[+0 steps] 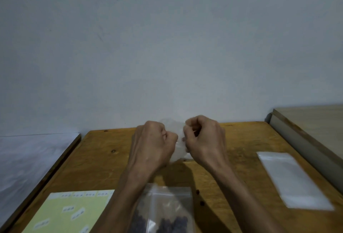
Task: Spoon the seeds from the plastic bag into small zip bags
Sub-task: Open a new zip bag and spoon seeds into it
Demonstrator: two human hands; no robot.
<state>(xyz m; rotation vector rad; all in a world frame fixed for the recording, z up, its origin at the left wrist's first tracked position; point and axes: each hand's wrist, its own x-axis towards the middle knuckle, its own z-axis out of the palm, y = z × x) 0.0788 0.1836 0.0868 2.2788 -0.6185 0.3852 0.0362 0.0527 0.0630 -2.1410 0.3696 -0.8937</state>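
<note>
Both my hands are raised above the middle of the wooden table [104,160] and hold a small clear plastic bag [179,149] between them. My left hand [155,141] grips its left side in a fist. My right hand [203,136] pinches its right side. Most of the small bag is hidden behind my fingers. A clear zip bag with dark seeds [167,214] lies flat at the near edge, between my forearms. No spoon is visible.
A stack of flat clear zip bags [293,179] lies at the right. A pale yellow label sheet [72,214] with white stickers lies at the near left. A white-covered surface [27,160] adjoins the left; a raised wooden ledge [304,139] adjoins the right.
</note>
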